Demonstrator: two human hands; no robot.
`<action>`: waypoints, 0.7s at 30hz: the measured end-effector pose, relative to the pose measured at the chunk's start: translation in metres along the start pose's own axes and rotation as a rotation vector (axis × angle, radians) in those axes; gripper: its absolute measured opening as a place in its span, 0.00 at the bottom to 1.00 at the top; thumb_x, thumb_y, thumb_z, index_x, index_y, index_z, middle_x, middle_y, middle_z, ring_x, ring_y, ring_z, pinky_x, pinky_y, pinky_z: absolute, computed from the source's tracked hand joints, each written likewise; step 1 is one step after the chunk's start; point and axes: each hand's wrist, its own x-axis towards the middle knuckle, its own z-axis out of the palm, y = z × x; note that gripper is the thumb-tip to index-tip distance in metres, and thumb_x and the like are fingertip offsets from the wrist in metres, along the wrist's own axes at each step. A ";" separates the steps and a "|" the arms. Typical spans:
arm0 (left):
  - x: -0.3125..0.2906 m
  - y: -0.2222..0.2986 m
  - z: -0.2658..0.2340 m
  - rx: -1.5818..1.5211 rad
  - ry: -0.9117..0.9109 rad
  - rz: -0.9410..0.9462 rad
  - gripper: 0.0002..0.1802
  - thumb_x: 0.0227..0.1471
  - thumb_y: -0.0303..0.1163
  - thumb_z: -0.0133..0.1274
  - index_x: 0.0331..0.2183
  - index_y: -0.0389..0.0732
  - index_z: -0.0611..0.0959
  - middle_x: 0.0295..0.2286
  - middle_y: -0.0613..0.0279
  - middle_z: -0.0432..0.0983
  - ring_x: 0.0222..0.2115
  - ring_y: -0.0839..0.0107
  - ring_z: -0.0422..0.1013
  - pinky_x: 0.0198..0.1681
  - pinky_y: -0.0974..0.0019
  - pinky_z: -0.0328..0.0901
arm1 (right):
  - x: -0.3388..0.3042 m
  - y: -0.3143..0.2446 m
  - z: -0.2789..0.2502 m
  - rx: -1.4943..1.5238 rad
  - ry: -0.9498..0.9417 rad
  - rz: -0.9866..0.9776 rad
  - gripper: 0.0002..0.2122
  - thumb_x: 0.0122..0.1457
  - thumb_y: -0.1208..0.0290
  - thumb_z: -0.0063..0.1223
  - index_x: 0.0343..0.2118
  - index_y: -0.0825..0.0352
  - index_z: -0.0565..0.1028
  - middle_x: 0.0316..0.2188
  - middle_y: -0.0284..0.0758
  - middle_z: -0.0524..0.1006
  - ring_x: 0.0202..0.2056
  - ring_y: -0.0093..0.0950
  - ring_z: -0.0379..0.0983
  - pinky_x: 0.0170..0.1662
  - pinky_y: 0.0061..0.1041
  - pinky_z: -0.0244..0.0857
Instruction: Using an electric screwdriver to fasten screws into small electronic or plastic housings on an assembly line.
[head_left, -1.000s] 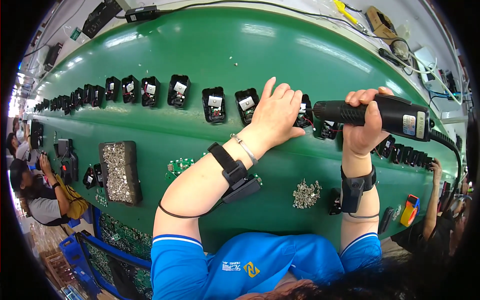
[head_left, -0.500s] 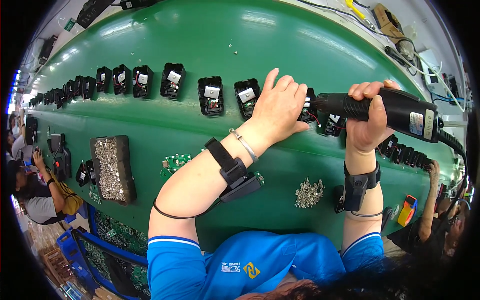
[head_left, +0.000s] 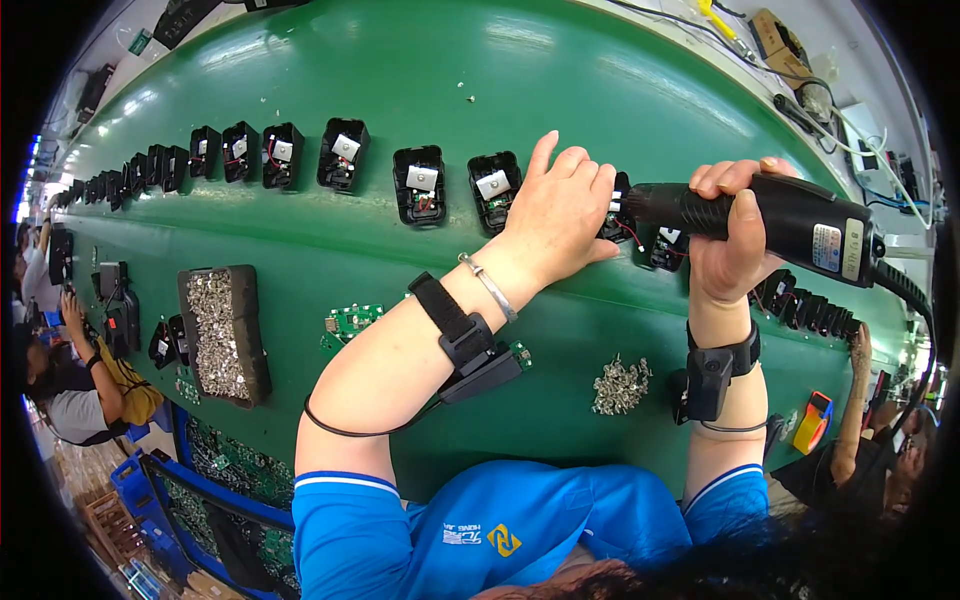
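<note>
My right hand (head_left: pixel 735 235) is wrapped around a black corded electric screwdriver (head_left: pixel 820 225), held nearly level with its nose pointing left. That nose reaches a small black plastic housing (head_left: pixel 621 230) with a red wire. My left hand (head_left: pixel 555 210) grips the housing's left side, thumb at the near edge and fingers at the far side; they partly cover it. Whether the bit touches a screw is hidden. Left of my hand stands another housing (head_left: pixel 493 205) with a silver metal plate inside, and one more housing (head_left: pixel 668 248) sits below the screwdriver.
Rows of similar housings (head_left: pixel 343 155) run left and right along the green table (head_left: pixel 400 80). Closer in lie a tray of small metal parts (head_left: pixel 250 340), a loose metal-parts pile (head_left: pixel 621 385) and green circuit boards (head_left: pixel 352 320). Other people work at both sides; the screwdriver's cord (head_left: pixel 905 285) hangs right.
Both hands hold nearly the same place, the screwdriver still at the same housing. The view has shifted very slightly. At far left, another person's arm has moved a little.
</note>
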 end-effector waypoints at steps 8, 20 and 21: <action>-0.002 -0.008 0.003 0.009 -0.036 0.021 0.36 0.20 0.43 0.62 0.35 0.37 0.70 0.28 0.60 0.68 0.38 0.64 0.62 0.50 0.54 0.46 | -0.007 0.012 0.009 -0.033 -0.032 0.003 0.12 0.45 0.80 0.44 0.34 0.64 0.61 0.22 0.34 0.65 0.23 0.26 0.61 0.30 0.28 0.58; 0.000 -0.009 0.005 0.111 0.046 0.053 0.35 0.17 0.49 0.61 0.30 0.37 0.72 0.26 0.60 0.69 0.36 0.65 0.63 0.50 0.55 0.45 | 0.000 -0.022 0.003 0.000 -0.038 -0.024 0.16 0.46 0.79 0.43 0.40 0.67 0.61 0.23 0.33 0.65 0.25 0.25 0.61 0.32 0.28 0.57; -0.004 -0.011 0.004 0.133 0.083 0.068 0.37 0.16 0.50 0.61 0.31 0.36 0.72 0.27 0.60 0.69 0.37 0.65 0.62 0.50 0.54 0.45 | -0.002 -0.035 0.002 0.059 -0.015 -0.029 0.16 0.46 0.76 0.43 0.41 0.67 0.61 0.24 0.33 0.65 0.25 0.25 0.60 0.32 0.27 0.56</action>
